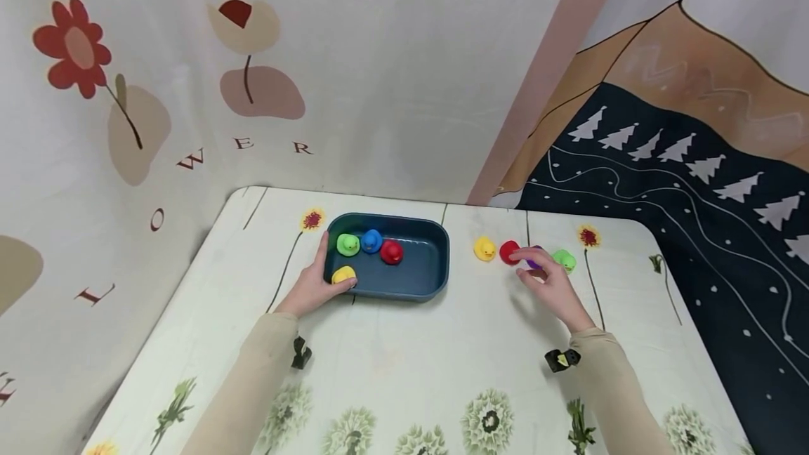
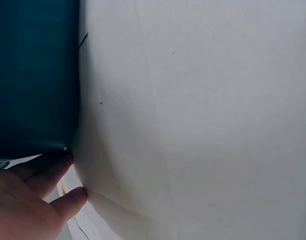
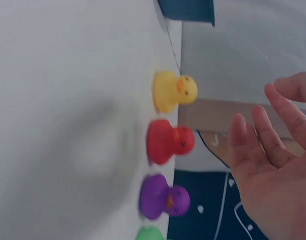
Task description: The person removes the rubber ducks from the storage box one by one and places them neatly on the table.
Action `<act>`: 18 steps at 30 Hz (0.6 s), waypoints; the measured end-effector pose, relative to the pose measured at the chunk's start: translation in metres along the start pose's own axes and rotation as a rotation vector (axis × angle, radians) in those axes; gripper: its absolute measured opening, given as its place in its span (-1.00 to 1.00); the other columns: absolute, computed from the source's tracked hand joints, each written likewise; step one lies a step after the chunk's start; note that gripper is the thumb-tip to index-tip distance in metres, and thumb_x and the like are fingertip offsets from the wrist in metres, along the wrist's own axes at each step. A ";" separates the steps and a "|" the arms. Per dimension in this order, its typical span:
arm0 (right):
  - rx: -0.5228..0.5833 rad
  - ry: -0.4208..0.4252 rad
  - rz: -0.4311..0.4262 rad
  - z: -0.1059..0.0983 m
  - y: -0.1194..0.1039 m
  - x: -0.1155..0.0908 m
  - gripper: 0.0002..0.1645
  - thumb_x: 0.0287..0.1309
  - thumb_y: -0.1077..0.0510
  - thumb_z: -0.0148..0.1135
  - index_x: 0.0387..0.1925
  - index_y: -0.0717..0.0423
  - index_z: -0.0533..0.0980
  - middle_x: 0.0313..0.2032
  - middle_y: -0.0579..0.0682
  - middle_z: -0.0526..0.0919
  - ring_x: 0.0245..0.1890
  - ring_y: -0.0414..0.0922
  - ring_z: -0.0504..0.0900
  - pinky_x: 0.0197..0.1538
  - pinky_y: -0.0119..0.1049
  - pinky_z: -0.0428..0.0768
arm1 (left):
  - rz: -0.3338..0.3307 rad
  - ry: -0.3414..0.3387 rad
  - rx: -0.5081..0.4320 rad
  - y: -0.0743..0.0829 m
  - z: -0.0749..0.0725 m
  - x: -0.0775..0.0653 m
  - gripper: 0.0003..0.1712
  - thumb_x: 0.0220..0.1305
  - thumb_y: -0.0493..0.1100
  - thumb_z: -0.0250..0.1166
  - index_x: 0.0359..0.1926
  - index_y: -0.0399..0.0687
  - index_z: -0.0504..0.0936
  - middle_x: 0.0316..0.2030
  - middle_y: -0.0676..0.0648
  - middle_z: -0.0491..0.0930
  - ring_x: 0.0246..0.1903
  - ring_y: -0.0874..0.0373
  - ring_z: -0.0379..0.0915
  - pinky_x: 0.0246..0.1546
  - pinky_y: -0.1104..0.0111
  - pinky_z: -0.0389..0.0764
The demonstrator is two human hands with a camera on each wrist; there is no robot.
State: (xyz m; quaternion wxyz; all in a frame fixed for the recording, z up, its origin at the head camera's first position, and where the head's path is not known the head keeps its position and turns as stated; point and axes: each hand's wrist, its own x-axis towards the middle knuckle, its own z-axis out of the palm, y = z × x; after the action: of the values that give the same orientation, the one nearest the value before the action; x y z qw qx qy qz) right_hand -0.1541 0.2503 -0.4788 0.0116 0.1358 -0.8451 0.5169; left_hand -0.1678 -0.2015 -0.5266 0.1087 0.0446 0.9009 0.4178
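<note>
My left hand (image 1: pixel 312 290) grips the left end of a dark blue tray (image 1: pixel 423 262), thumb over the near rim beside a yellow rubber duck (image 1: pixel 343 274). Also in the tray sit a green duck (image 1: pixel 347 245), a blue duck (image 1: pixel 371 241) and a red duck (image 1: pixel 392 252). To the right my right hand (image 1: pixel 553 290) hovers with nothing in its fingers. Behind it a row of ducks stands on the table: yellow (image 3: pixel 167 92), red (image 3: pixel 165 141), purple (image 3: pixel 155 197) and green (image 1: pixel 564 260). In the head view its fingers partly cover the purple one.
A white flower-print cloth (image 1: pixel 392 364) covers the table. Patterned fabric (image 1: pixel 392 76) hangs along the back and left side. Dark cloth with white trees (image 1: pixel 676 230) drapes beyond the right edge. A small black device (image 1: pixel 562 360) is at the right wrist.
</note>
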 end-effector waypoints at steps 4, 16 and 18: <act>0.027 -0.024 0.002 0.014 -0.022 -0.003 -0.69 0.21 0.51 0.12 0.00 0.50 0.49 0.05 0.39 0.47 0.08 0.20 0.40 -0.02 -0.41 0.52 | 0.000 -0.001 0.003 0.000 0.000 0.000 0.33 0.15 0.19 0.37 0.51 0.12 -0.49 0.36 -0.48 0.08 0.23 -0.40 0.21 0.21 -0.17 0.24; 0.115 -0.103 0.001 0.057 -0.039 0.002 -0.70 0.20 0.49 0.14 -0.01 0.44 0.52 0.06 0.33 0.51 0.13 0.20 0.41 0.06 -0.01 0.54 | -0.007 -0.003 -0.004 0.002 -0.001 0.000 0.33 0.15 0.17 0.38 0.51 0.14 -0.51 0.38 -0.46 0.05 0.26 -0.40 0.17 0.22 -0.18 0.21; 0.139 -0.110 -0.006 0.063 -0.042 0.005 -0.70 0.20 0.49 0.13 -0.01 0.45 0.52 0.06 0.33 0.51 0.12 0.20 0.43 0.06 -0.11 0.56 | -0.010 -0.004 -0.004 0.002 -0.001 -0.001 0.33 0.15 0.17 0.38 0.51 0.15 -0.51 0.39 -0.46 0.04 0.26 -0.40 0.16 0.22 -0.18 0.21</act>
State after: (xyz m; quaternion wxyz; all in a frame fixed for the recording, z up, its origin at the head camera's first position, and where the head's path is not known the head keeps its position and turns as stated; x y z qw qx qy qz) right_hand -0.1407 0.1762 -0.4706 -0.0426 0.1672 -0.8061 0.5661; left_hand -0.1675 -0.2013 -0.5240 0.1127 0.0406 0.9000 0.4191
